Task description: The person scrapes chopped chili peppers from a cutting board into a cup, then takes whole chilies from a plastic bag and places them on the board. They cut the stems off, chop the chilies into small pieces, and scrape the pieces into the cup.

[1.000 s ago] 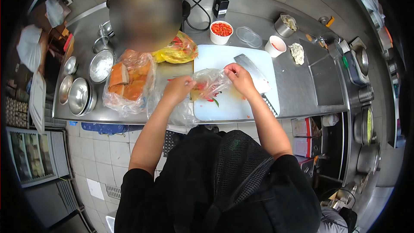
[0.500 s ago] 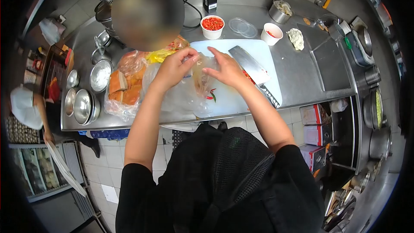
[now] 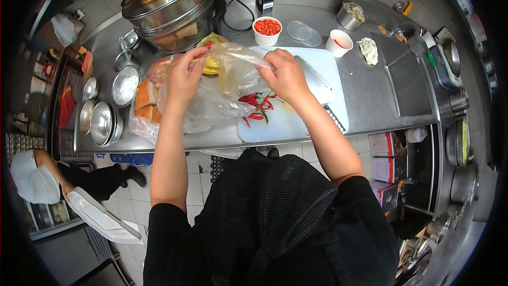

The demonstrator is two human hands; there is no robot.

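A clear plastic bag is stretched between my hands above the left part of the white cutting board. My right hand is closed on its right edge. My left hand has thumb and fingers pinched at the bag's left side. Below the bag, red chillies and a green one lie on the board. A cleaver lies right of my right hand, partly hidden by it. Left of the board are a yellow packet and bagged orange-brown blocks.
Behind stand a steamer pot, a tub of chopped red chilli, a clear lid and a white cup. Metal bowls sit at left, a sink at right. Another person is at far left.
Both hands have closed on the plastic bag, and it is now lifted and spread. More chillies show on the board. The other person has moved, with a white tray-like object now showing.
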